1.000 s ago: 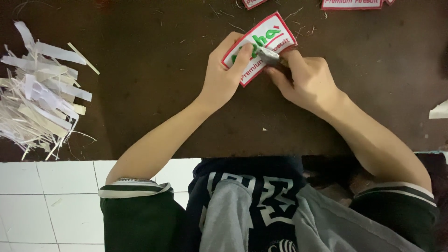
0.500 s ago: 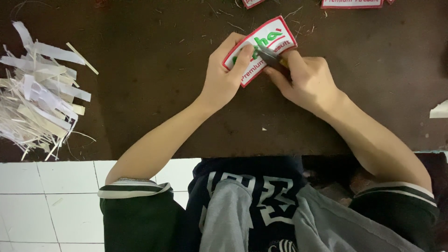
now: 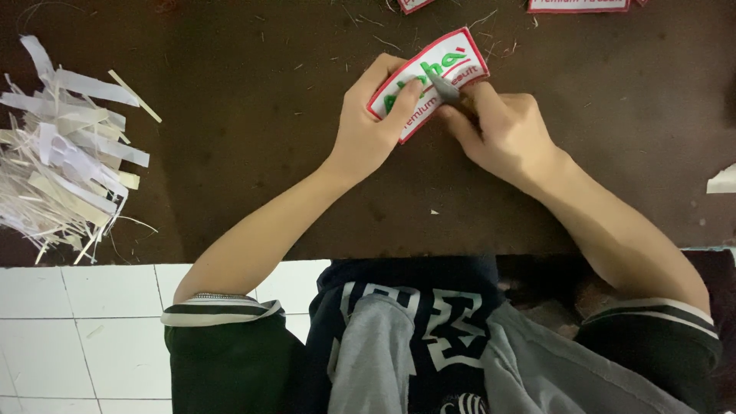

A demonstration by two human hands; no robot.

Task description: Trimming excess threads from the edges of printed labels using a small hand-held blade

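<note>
My left hand [image 3: 368, 126] pinches the lower left end of a white embroidered patch [image 3: 452, 57] with a red border and green lettering, thumb on top. It lies tilted on the dark brown table [image 3: 245, 153]. My right hand [image 3: 502, 126] grips a small grey metal tool [image 3: 445, 86], apparently small snips, whose tip rests on the middle of the patch. Both hands touch the patch and hide its lower edge.
A heap of white paper strips [image 3: 65, 169] lies at the table's left edge. More red-bordered patches [image 3: 579, 4] peek in at the top edge. A white scrap [image 3: 722, 181] sits far right. Thread bits litter the table; white floor tiles [image 3: 92, 330] show below.
The hands and patch have barely shifted; the tool tip stays on the patch's middle.
</note>
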